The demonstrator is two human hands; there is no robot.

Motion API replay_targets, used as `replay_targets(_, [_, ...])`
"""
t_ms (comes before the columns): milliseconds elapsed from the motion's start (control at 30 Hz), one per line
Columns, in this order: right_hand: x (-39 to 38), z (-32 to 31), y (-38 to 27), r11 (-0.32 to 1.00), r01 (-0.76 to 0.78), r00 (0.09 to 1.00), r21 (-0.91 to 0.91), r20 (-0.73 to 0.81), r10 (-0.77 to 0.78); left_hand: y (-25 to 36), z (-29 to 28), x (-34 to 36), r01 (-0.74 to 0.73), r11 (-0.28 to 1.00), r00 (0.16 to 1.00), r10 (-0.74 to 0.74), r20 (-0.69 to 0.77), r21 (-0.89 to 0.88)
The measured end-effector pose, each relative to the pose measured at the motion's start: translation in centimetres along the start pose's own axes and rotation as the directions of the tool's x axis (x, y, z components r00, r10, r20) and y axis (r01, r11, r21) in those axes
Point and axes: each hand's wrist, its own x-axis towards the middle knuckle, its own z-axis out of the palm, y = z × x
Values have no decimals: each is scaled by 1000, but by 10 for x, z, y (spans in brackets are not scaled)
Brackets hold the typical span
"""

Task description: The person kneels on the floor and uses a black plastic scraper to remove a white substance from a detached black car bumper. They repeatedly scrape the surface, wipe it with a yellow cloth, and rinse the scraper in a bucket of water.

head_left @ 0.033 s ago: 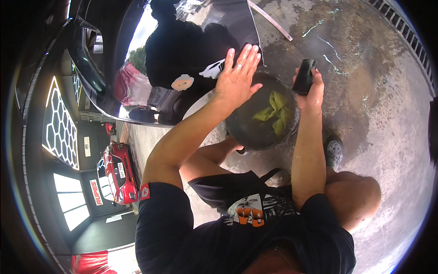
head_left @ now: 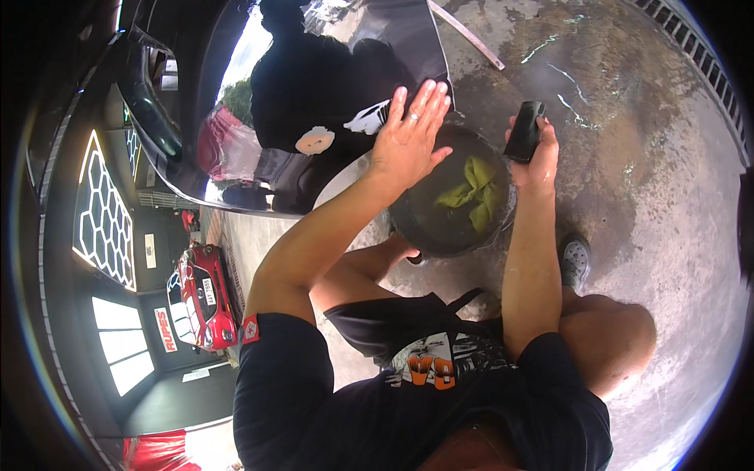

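Note:
My left hand [head_left: 410, 135] is stretched flat with its fingers extended, at the lower edge of a glossy black car body panel [head_left: 314, 86]. Whether the palm rests on the panel cannot be told. In my right hand [head_left: 540, 161] is a black rectangular block [head_left: 523, 132], held upright with fingers wrapped round its side. Between my forearms stands a dark round bucket [head_left: 424, 243] of cloudy water. A yellow-green cloth [head_left: 476, 192] lies crumpled in it.
The wet concrete floor [head_left: 613, 165] spreads to the right, with a drain grate [head_left: 695, 63] at the far edge. A thin pale strip [head_left: 471, 37] lies beyond the panel. At left a red car [head_left: 203, 298] stands in the workshop. My shoe [head_left: 575, 264] is beside the bucket.
My left hand has shifted very slightly downward along the panel's edge. The right hand and its block stay in place.

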Motion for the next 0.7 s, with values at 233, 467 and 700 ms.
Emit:
replay_targets(233, [7,7,-1,1000,3,1000,-20,13,-3,23,24,-53,-208,843,974,129,-188,-496])
replay_targets(467, [-3,11,3,998,24,998,-65,66,-20,53,33,-39,128,-797,569,-428,702,-590])
replay_targets(700, [-15,31,10,930,216,976,-297,105,-193,54,36,27,-534,-765,327,-579,746,-360])
